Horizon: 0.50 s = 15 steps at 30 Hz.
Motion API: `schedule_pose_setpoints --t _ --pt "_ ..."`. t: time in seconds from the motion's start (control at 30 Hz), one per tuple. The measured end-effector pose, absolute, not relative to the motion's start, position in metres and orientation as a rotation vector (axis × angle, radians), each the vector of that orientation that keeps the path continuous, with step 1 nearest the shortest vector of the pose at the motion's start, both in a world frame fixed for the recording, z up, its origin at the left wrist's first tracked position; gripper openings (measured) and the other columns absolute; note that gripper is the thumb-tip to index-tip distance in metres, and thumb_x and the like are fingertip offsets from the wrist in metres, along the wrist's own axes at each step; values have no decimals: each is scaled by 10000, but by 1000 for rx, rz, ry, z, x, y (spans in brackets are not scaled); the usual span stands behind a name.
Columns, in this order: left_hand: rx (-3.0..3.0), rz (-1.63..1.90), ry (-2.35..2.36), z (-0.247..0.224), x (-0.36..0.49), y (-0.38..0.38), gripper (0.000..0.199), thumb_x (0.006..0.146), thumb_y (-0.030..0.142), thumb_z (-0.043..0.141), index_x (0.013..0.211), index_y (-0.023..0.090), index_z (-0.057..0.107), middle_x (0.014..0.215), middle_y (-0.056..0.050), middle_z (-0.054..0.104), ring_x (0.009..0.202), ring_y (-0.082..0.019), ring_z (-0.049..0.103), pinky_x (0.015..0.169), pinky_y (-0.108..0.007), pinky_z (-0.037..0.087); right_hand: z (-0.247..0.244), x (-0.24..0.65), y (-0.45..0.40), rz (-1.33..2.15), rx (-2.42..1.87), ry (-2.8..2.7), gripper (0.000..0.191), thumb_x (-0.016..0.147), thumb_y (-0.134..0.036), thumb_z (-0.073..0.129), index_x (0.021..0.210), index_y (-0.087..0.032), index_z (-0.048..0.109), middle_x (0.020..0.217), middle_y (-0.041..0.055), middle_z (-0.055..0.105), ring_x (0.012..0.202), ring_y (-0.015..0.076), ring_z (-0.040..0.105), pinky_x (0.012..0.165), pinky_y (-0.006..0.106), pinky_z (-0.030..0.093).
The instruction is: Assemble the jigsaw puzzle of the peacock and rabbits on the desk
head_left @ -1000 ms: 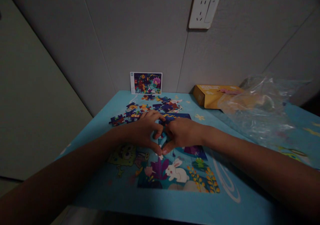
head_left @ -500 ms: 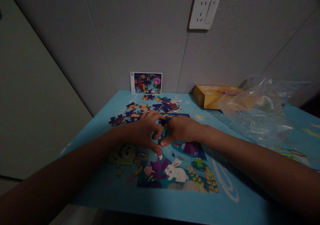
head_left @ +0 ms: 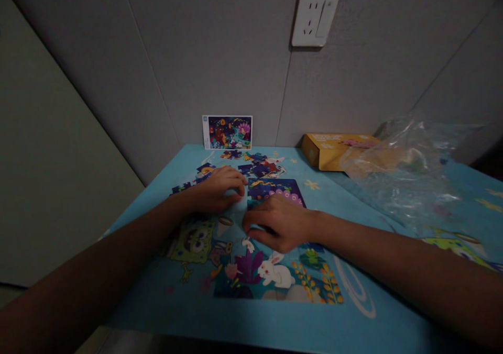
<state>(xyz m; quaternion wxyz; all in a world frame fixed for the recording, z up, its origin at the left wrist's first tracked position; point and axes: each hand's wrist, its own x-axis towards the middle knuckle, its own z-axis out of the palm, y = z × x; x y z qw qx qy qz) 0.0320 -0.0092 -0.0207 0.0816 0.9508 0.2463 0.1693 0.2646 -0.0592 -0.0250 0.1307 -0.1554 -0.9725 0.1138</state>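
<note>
A partly assembled jigsaw puzzle (head_left: 275, 280) lies on the table, showing a white rabbit, purple leaves and a pink fan-like shape. My right hand (head_left: 279, 222) rests over its middle, fingers bent and fingertips down at the puzzle's left edge. Whatever is under those fingertips is hidden. To the upper left, my left hand (head_left: 220, 188) hovers close to the loose puzzle pieces (head_left: 257, 166), its fingers curled but apart from the thumb, with nothing visible in them. Its forearm covers some of the pieces.
A picture card (head_left: 230, 132) of the design leans against the wall. At the back right lies a yellow box (head_left: 334, 152), partly covered by a clear plastic bag (head_left: 404, 176). The blue table (head_left: 188, 317) has printed cartoon figures. A socket (head_left: 315, 17) is on the wall.
My hands have moved apart. The left has drawn back up and left toward the loose pieces; the right has come slightly nearer, uncovering the puzzle's upper part.
</note>
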Motion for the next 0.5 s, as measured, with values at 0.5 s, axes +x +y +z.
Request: schedule_pose_setpoints --t 0.5 --pt "2707 529 1942 1 -39 33 265 884 321 508 980 175 707 1068 -138 640 1047 -311 574 982 -451 430 -23 256 -59 331 -414 -2828 202 875 -289 474 898 -189 649 639 -4 606 530 113 481 528 271 291"
